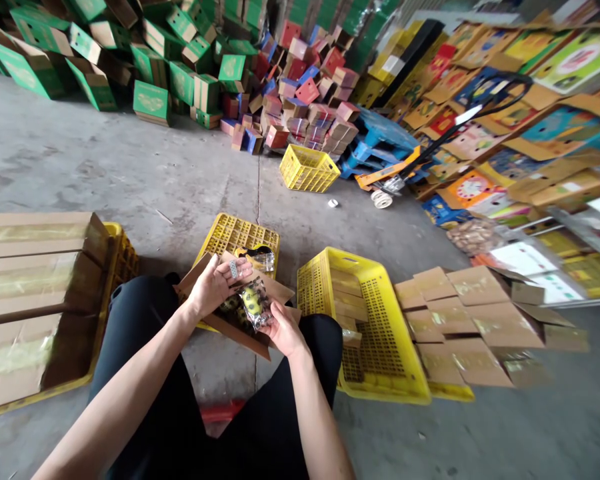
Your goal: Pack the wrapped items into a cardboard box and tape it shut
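The clear packet (253,303) with a yellow, dark-spotted thing inside was in my right hand (286,331), above an open carton (245,338) between my knees. My right thumb and fingers pinched the packet along its near edge. My left hand (210,290) was spread, palm up, just beside it, with a small grey strip (233,269) lying across the fingers; I could not tell whether anything pressed it there. More yellow-and-black things showed in the carton, partly hidden by my hands. The carton sat on a yellow gridded crate (230,230), which also bore a yellow-and-black thing (263,257), partly in shiny wrap. To my right, a yellow basket (410,392) held small brown boxes (347,303), and beyond it stood stacked brown cartons (473,320). Taped boxes (35,280) were at my left. Farther off were green boxes (151,100) and a pallet truck (395,170).
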`<state>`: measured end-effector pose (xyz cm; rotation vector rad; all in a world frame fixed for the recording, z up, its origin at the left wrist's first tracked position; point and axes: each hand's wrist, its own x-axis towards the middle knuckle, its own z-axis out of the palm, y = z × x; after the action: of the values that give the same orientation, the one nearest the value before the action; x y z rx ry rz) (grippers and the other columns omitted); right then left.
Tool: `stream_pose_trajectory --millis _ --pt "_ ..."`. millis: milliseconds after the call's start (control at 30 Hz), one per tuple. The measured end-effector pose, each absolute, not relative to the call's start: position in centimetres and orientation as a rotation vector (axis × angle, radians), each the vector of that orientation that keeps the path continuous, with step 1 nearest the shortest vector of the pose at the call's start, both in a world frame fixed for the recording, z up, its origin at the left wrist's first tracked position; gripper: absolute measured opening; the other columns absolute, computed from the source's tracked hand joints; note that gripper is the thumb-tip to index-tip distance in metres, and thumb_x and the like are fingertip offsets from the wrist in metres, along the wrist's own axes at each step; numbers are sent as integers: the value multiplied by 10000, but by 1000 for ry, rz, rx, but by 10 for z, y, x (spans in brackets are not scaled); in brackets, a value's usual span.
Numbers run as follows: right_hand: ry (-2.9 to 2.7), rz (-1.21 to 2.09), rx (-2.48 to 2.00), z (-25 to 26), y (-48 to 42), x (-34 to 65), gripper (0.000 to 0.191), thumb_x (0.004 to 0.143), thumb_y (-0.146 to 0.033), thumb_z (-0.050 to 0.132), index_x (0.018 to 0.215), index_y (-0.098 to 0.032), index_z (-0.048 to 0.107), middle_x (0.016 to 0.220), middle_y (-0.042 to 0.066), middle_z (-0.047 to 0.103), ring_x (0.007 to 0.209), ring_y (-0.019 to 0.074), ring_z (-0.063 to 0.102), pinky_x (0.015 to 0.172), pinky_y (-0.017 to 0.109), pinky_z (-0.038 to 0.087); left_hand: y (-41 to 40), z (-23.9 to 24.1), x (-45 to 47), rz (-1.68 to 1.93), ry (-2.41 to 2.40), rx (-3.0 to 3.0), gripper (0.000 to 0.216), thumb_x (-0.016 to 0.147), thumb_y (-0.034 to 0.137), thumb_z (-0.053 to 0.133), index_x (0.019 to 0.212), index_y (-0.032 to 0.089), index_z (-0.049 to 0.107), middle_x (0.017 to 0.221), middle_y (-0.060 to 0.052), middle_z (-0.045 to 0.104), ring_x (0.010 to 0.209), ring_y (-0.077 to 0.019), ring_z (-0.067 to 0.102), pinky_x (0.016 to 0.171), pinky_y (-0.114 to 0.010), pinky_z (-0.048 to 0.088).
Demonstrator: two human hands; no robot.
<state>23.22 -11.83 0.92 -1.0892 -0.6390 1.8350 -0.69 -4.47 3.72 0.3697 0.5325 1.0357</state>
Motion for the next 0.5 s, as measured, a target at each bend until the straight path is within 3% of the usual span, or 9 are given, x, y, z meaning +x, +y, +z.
stream_pose_trajectory --millis 233,400,500 --pt "-727 1899 -994 24 -120 234 771 851 -357 890 1546 -339 555 1375 63 728 1046 217 792 827 291 658 -45 35 -7 1016 557 408 637 1052 694 388 1236 224 777 1437 -135 699 1458 -355 535 1228 -579 334" --pt "-718 1909 -943 30 -122 235 734 783 -230 929 1457 -312 650 1323 50 762 1220 215 740 1017 286 598 -45 34 -6 999 569 442 644 1030 724 410 1240 238 778 1478 -130 674 1507 -370 477 1242 -612 296" --pt "-704 1903 -957 29 -122 235 761 720 -177 957 1416 -309 677 1271 42 784 1279 214 710 1021 271 593 -45 35 -5 993 568 437 644 1029 721 420 1239 228 776 1489 -139 663 1503 -370 481 1237 -604 309"
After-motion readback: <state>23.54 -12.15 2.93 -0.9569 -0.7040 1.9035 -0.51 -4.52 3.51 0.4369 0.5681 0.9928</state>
